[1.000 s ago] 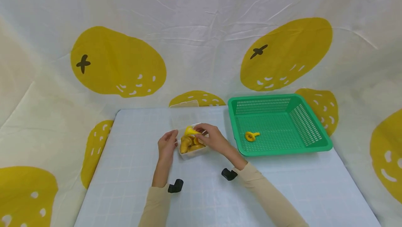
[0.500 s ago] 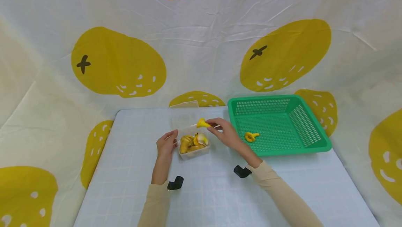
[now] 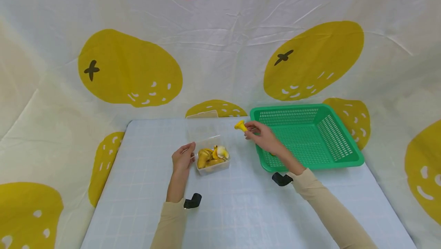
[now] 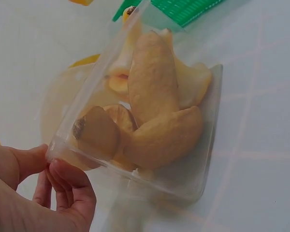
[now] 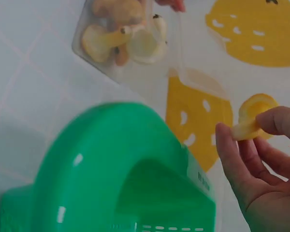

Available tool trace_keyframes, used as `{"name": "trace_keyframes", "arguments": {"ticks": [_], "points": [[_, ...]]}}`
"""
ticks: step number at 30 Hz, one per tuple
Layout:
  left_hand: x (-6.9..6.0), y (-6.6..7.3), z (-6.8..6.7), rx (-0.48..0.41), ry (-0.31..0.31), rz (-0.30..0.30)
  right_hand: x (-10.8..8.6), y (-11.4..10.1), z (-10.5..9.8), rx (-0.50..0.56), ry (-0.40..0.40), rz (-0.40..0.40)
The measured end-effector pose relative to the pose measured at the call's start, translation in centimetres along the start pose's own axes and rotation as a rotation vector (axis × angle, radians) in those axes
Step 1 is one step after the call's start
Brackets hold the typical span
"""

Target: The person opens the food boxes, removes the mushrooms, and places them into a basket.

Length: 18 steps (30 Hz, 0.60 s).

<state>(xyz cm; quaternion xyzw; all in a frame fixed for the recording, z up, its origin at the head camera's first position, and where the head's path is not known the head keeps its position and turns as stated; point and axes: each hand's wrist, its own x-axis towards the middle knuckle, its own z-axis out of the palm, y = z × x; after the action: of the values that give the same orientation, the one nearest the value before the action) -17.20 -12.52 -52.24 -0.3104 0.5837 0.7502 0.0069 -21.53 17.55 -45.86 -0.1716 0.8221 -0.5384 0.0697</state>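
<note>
My right hand (image 3: 264, 137) pinches a yellow trumpet-shaped piece (image 3: 240, 125) by its narrow end, over the left rim of the green basket (image 3: 306, 167). Its flared end points left in the head view; the right wrist view shows thumb and fingertips on the stem of the trumpet-shaped piece (image 5: 253, 116). At the clear plastic box (image 3: 211, 171), my left hand (image 3: 182, 161) pinches the left rim between thumb and fingers. Several tan and yellow lumpy pieces (image 4: 154, 77) lie in the box, some with dark tips. Their exact kind is hard to tell.
The box's clear lid (image 3: 203, 129) stands open behind it, towards the patterned curtain (image 3: 220, 72). Inside the basket, another small yellow piece (image 3: 272, 154) is mostly hidden by my right forearm. A pale checked cloth (image 3: 220, 218) covers the table.
My right hand has lifted the yellow trumpet-shaped piece out of the box and carried it right, up to the basket's left edge. The left hand stays at the box.
</note>
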Motion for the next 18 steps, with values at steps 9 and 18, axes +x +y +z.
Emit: {"name": "trace_keyframes", "arguments": {"ticks": [9, 18], "points": [[0.1, 0.0, 0.0, 0.011, 0.0, 0.009, 0.2, 1.1, -4.5, 0.03, -0.032, 0.094], [0.3, -0.2, 0.0, 0.014, -0.002, 0.02, 0.1, 2.5, -7.9, 0.1, -0.079, 0.216]]}}
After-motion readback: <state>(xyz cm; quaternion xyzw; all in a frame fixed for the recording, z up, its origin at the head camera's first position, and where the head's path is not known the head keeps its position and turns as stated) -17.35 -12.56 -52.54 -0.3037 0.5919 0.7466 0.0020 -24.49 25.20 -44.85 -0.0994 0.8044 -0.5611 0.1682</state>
